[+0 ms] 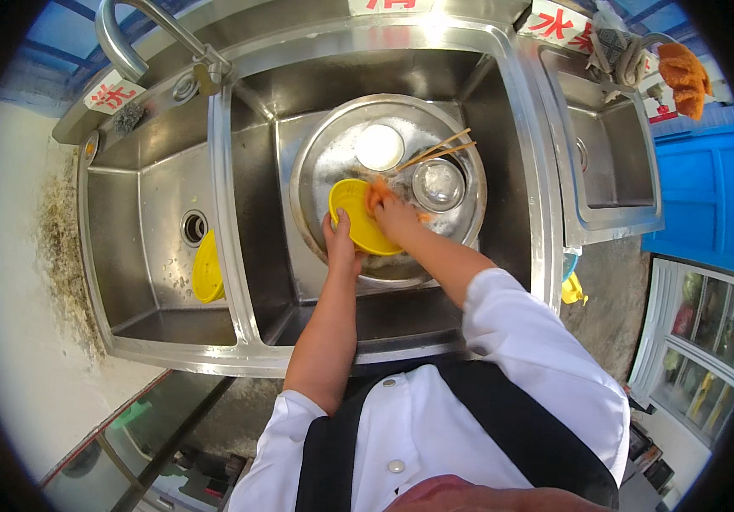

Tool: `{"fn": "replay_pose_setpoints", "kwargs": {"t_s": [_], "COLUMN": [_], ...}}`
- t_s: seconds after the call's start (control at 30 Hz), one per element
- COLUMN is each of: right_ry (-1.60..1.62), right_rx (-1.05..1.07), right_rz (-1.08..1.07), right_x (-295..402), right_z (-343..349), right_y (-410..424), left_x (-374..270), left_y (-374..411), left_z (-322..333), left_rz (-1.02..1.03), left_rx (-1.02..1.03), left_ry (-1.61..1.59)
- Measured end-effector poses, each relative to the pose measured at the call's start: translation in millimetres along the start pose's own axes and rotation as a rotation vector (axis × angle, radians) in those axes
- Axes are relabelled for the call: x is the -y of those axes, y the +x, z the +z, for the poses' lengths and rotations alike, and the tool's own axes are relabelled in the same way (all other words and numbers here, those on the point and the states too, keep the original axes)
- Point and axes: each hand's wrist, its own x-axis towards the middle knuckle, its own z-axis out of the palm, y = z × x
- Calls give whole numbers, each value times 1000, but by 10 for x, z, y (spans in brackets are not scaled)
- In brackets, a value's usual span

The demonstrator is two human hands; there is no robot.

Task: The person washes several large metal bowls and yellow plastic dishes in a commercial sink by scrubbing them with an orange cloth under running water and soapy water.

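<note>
My left hand (341,244) grips the side of a yellow plastic bowl (367,227), thumb over its rim. Inside that bowl my right hand (394,221) presses an orange cloth (376,191) against the wall. Both are held over a large round metal basin (302,169) with sudsy water, standing in the middle sink. In the basin, beyond the yellow bowl, are a white round dish (380,147) and a clear bowl (439,184). A pair of wooden chopsticks (440,148) leans between them, tips towards the right rim.
The left sink (168,192) holds another yellow bowl (207,269) near its drain (195,227). A steel faucet (204,57) rises at the back left, near a grey scouring pad (128,118). A smaller sink (616,153) is at right, with an orange cloth (684,80) hanging above.
</note>
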Motion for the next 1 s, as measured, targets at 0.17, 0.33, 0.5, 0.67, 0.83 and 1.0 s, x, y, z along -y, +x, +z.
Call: {"fn": "replay_pose_setpoints", "kwargs": {"t_s": [0.17, 0.33, 0.5, 0.67, 0.83, 1.0], "right_ry": [1020, 1072, 2073, 1623, 163, 738], "right_rx": [512, 115, 328, 147, -109, -327], "right_rz": [-355, -218, -121, 128, -13, -72], "right_x": [93, 171, -337, -548, -352, -75], "right_z": [-20, -399, -647, -487, -19, -99], "right_y": [-421, -551, -754, -508, -304, -391], "left_x": [2, 57, -59, -410, -620, -555], "left_y": [64, 19, 112, -196, -401, -267], "left_z": [57, -51, -168, -421, -484, -366], "left_rz": [-93, -245, -265, -172, 132, 276], "left_rx": [-39, 224, 175, 413, 339, 233], "left_ry": [36, 97, -166, -378, -102, -21]}}
